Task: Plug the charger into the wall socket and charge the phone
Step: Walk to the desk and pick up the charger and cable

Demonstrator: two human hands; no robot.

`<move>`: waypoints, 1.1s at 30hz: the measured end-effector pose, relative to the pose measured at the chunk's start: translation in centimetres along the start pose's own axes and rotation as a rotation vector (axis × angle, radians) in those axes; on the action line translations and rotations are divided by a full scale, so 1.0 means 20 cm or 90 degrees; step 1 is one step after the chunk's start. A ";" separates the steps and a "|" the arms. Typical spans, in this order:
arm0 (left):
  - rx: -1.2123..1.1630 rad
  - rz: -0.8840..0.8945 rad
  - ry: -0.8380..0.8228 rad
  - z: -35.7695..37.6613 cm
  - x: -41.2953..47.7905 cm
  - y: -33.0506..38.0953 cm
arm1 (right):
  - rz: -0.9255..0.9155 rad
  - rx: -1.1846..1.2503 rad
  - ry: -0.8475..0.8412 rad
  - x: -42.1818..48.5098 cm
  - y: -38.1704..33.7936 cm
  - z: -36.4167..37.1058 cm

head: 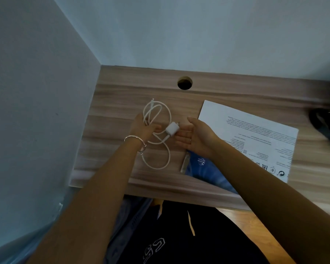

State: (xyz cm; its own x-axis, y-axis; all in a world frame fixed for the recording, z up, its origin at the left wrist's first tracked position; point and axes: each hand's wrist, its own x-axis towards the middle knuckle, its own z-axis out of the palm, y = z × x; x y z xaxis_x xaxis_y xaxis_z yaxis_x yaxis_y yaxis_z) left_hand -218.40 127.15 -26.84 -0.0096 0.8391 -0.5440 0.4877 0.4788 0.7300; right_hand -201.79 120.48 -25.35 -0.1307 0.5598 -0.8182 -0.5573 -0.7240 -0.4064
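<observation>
Nearest, at 6 o'clock: dark garment (160, 235) with white logo. At 9 o'clock of centre: left hand (145, 128), fingers curled round loops of cable (160, 162). Centre: charger block (171, 129) over desk (122, 88), touched by straight fingertips of open-palmed right hand (196, 138). Block probably light and rigid, best pinched by its sides; cable limp, tangle-prone. At 3 o'clock: blue packet (200, 161) marked "2 year"; inverted printed sheet (255, 130), "EAC" legible. Phone, socket unseen.

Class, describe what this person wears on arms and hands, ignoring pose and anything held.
No sleeves show; both forearms are bare. The left hand has thin silver bangles with a small charm at its wrist. The right hand seems to wear a thin ring.
</observation>
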 end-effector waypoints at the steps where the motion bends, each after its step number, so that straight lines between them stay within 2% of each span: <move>1: -0.012 0.003 -0.016 -0.01 0.00 0.00 | 0.003 -0.003 0.001 0.00 0.00 0.00; 7: -0.042 -0.029 -0.169 -0.03 0.00 0.00 | 0.027 -0.015 -0.003 -0.01 -0.01 -0.04; 10: 0.002 -0.023 -0.206 -0.04 0.02 0.01 | 0.039 -0.017 -0.014 -0.01 -0.01 -0.05; 13: 0.052 -0.021 -0.195 -0.03 0.02 0.04 | 0.046 -0.018 -0.026 -0.01 -0.01 -0.06; 20: 0.060 0.020 -0.143 0.06 -0.02 0.04 | 0.041 -0.037 -0.042 0.00 -0.01 -0.04; 28: -0.050 -0.068 -0.143 0.03 0.03 0.04 | 0.044 -0.010 -0.045 0.00 -0.01 -0.07; 33: -0.197 -0.187 -0.247 -0.02 0.02 0.00 | 0.032 0.025 -0.023 -0.01 0.00 -0.11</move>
State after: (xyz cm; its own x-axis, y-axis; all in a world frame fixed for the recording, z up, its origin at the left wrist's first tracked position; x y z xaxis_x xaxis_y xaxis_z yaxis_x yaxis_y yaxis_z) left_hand -218.84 127.51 -26.88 0.2433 0.5310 -0.8117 0.2344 0.7799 0.5804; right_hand -199.83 119.46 -26.01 -0.1883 0.5384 -0.8214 -0.5808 -0.7355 -0.3490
